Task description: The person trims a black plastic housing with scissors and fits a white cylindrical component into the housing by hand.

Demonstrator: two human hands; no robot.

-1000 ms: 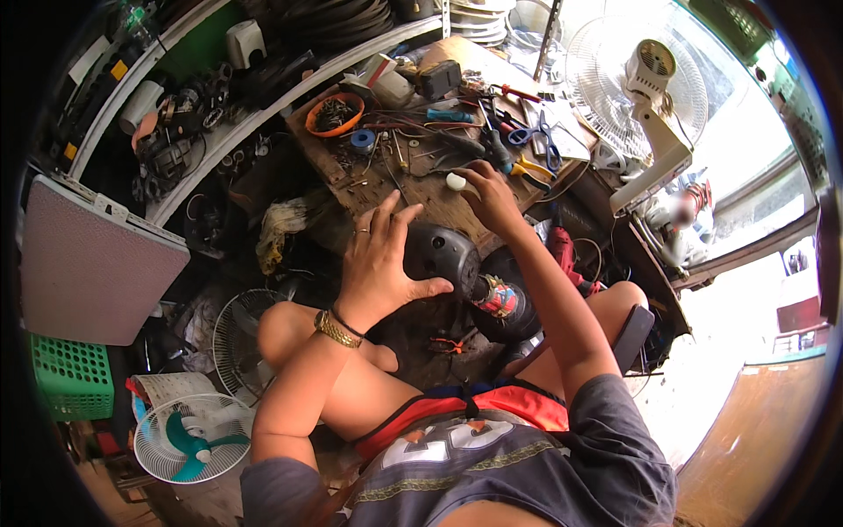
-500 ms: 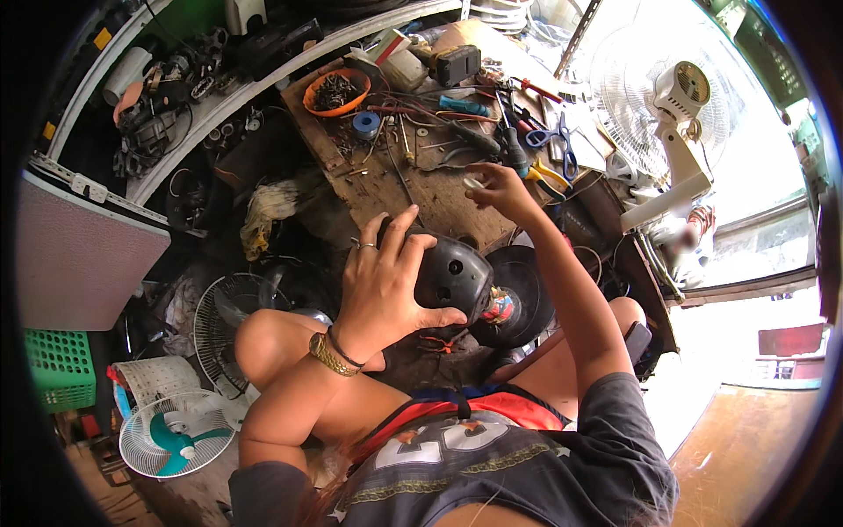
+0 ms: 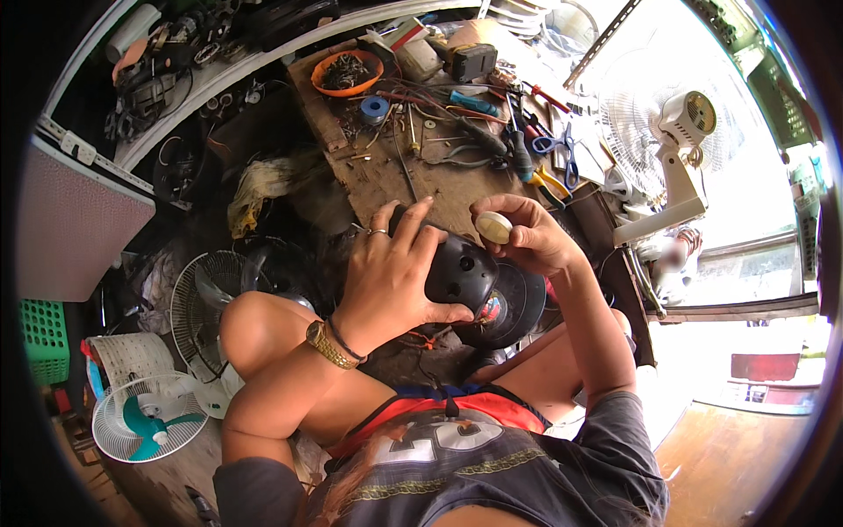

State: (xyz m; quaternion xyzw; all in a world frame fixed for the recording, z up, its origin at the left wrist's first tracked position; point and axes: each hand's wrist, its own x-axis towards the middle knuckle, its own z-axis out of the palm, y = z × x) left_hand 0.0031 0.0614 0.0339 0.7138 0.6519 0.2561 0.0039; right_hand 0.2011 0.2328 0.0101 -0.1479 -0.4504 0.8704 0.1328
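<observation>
Left hand (image 3: 386, 272) spread wide, fingers and thumb arched round its load; right hand (image 3: 537, 239) drawn into a pinch, thumb against fingers. Items by size, descending.

1. Worn brown wooden counter (image 3: 443, 195), beyond the hands, tools strewn over its far part.
2. Flat, round black base (image 3: 525, 303), below and to the right of the left hand.
3. Glossy black rounded housing with dark holes (image 3: 481, 279), between left fingers and thumb; grip force cannot be told.
4. Shallow orange bowl of small dark metal parts (image 3: 351, 90), at the counter's far left.
5. Multicoloured wire bundle (image 3: 493, 307), partly hidden, at the housing's near right edge.
6. Cream-coloured, thick disc-shaped piece (image 3: 493, 228), in the right fingertips, just above the housing; contact cannot be told.

Risks (judgement): the smooth disc-shaped piece could slip if pinched off-centre, and might be lost in the dark clutter beneath. Housing could roll if the left thumb slackens, its surface being slick and curved. Twisting it could strain the wire bundle.
</observation>
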